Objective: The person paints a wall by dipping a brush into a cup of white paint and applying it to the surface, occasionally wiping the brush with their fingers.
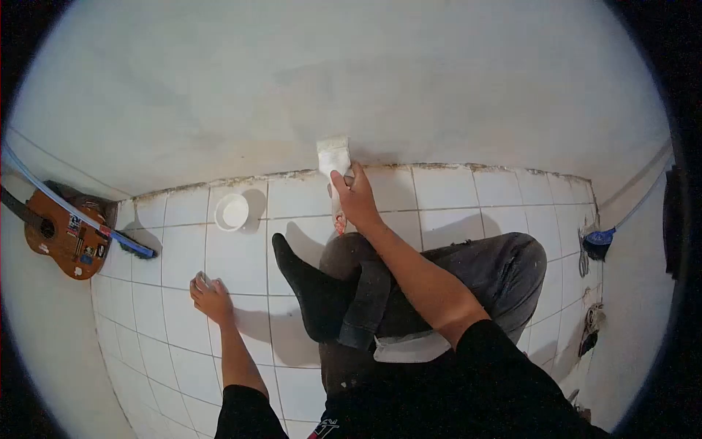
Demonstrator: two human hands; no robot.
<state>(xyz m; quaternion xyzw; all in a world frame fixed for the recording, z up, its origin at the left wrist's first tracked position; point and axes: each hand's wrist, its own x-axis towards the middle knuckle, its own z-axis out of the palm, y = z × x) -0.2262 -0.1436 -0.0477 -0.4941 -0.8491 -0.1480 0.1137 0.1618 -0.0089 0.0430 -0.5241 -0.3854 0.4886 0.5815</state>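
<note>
My right hand (354,196) is closed around the handle of a wide paintbrush (334,162). The brush's pale bristles lie against the lower part of the wall (439,95), just above the floor line, and its handle end, with reddish marks, points down towards my knee. Low over the white floor tiles, at the left, my left hand (211,298) has its fingers curled in around something small and greyish that I cannot make out. A small white bowl (232,212) stands on the tiles between that hand and the wall.
My crossed legs (475,278), one foot in a black sock (314,293), fill the middle of the floor. A guitar (69,238) and a blue broom (131,244) lean at the left. Another blue brush (599,240) stands at the right wall, with a rag (592,322) nearby.
</note>
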